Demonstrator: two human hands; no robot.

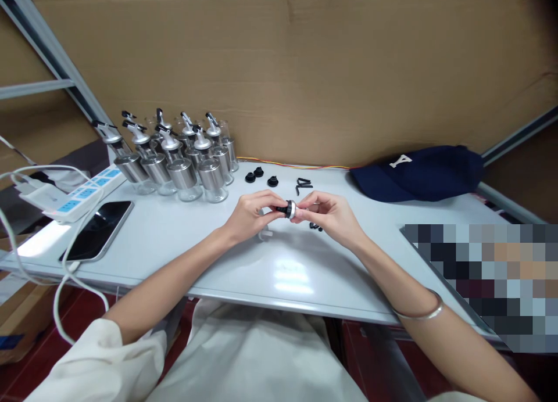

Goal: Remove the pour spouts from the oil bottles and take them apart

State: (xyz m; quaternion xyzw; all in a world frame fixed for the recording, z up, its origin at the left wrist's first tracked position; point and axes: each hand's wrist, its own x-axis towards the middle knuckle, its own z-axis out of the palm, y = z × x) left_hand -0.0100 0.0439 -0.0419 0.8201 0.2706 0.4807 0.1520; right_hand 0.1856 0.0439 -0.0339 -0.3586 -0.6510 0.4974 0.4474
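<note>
My left hand (253,214) and my right hand (328,214) meet over the middle of the white table (174,239). Both pinch a small cap (288,209), black on the left and silver on the right. My left fingers grip its black end, my right fingertips its silver ring. Just behind the hands lie three loose black round caps (260,176) and a few thin black strips (303,185). Small black bits (316,226) lie under my right hand. A small clear piece (265,234) rests on the table below my left hand.
Several glass bottles with silver collars and spouts (174,158) stand at the back left. A phone (99,230) on a white cable and a power strip (82,194) lie at the left. A navy cap (418,172) sits at the back right. Cardboard walls the back.
</note>
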